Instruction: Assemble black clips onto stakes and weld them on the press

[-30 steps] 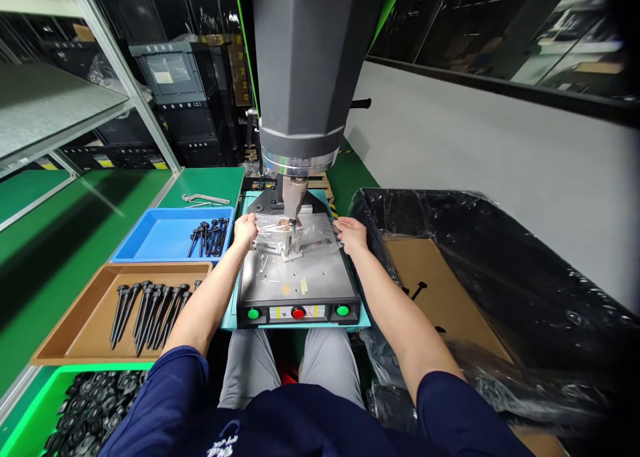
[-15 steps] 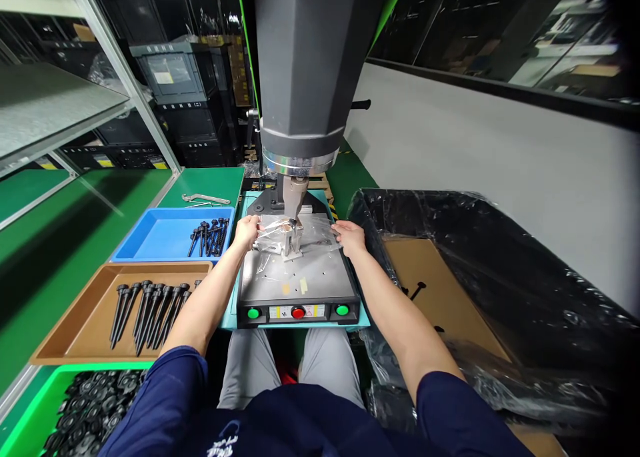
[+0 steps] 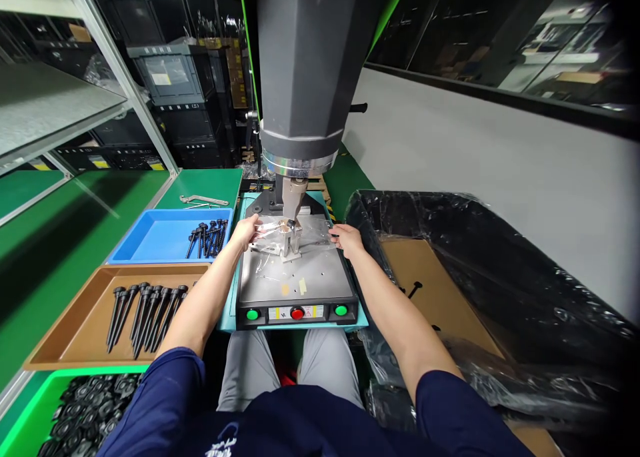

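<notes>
A clear plastic sheet (image 3: 317, 231) spans the space around the metal fixture (image 3: 291, 249) at the middle of the machine's steel bed. My left hand (image 3: 245, 232) is closed on the sheet's left end, thumb on top. At the right end, my right hand (image 3: 348, 238) pinches the sheet's edge with bent fingers. The tapered metal tool (image 3: 294, 196) of the press head (image 3: 304, 64) reaches down to the fixture between my hands. A small black part (image 3: 291, 224) shows at the tool's tip; its lower portion is hard to make out through the plastic.
Two green buttons (image 3: 253, 314) and a red button (image 3: 297, 314) line the bed's front. Left are a blue tray (image 3: 155, 236) and a brown tray (image 3: 93, 324) with black stakes, plus a green bin (image 3: 30, 410) of black parts. A plastic-lined box (image 3: 425, 264) stands right.
The view has shifted very slightly. Both hands stay at the two ends of the plastic sheet, and the press head looks the same against the fixture.
</notes>
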`<state>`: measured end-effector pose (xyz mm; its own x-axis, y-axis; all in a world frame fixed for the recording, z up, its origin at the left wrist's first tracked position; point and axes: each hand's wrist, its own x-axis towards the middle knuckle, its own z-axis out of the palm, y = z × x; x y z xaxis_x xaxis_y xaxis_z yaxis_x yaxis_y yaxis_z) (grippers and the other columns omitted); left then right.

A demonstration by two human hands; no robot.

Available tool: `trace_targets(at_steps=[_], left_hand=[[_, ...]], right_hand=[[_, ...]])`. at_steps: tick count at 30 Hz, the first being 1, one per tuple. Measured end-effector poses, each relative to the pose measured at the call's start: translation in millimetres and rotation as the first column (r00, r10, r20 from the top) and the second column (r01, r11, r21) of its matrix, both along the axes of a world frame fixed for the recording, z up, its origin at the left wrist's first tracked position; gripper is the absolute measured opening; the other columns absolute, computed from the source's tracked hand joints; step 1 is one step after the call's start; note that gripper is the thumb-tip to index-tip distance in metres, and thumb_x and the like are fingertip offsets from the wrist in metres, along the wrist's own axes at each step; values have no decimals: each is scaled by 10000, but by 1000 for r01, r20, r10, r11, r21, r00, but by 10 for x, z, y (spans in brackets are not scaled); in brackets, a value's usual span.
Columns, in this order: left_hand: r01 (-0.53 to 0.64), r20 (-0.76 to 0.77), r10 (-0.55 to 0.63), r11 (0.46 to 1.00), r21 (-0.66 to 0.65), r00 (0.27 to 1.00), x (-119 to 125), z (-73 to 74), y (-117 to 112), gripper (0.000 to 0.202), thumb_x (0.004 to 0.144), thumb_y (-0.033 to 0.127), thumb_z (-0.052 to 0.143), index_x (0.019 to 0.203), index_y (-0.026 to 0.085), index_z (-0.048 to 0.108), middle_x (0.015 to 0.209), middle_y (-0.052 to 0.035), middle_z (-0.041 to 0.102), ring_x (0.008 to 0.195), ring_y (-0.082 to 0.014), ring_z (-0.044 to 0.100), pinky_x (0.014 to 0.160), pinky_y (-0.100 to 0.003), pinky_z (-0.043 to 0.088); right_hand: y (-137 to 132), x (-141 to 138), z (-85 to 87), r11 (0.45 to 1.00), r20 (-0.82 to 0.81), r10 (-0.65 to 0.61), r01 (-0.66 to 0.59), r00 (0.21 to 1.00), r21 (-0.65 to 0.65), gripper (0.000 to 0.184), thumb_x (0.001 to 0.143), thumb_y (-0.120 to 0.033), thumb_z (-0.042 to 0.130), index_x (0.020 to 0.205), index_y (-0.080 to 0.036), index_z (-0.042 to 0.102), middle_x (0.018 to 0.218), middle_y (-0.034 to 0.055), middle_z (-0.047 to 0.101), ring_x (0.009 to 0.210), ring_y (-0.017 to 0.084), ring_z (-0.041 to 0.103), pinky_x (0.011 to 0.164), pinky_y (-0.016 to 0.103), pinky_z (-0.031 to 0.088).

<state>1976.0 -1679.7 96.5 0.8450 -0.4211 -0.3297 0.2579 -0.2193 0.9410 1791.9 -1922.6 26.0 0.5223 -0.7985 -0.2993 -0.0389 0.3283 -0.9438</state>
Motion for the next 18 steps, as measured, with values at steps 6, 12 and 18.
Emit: trace_targets(at_steps=[6, 12, 18], left_hand=[[-10, -51, 10, 1000, -6, 999, 32, 51, 95, 470, 892, 575, 533, 938, 121, 644, 636, -71, 667, 418, -127, 562, 383, -215, 366], [-54, -75, 50, 997, -59, 996, 38, -56, 207, 503, 871, 639, 530, 906, 142, 598, 648, -67, 671, 450, -135, 598, 435, -224, 445], [-111, -44, 103, 957, -269, 994, -64, -369, 351, 469, 925, 564, 501, 1121, 142, 563, 744, -65, 701, 579, -132, 664, 562, -221, 516]], right_hand=[[-19, -8, -29, 999, -25, -44, 44, 999, 2, 36, 844, -156, 666, 823, -153, 638, 764, 32, 690, 444, 78, 580, 320, 149, 368], [-29, -54, -106, 998, -48, -65, 66, 997, 12, 133, 873, -281, 684, 856, -162, 626, 816, 39, 696, 507, 92, 626, 413, 175, 477], [-43, -114, -385, 991, 8, -132, 132, 991, 36, 191, 917, -366, 580, 1030, -213, 599, 886, 55, 713, 634, 142, 687, 577, 266, 573]])
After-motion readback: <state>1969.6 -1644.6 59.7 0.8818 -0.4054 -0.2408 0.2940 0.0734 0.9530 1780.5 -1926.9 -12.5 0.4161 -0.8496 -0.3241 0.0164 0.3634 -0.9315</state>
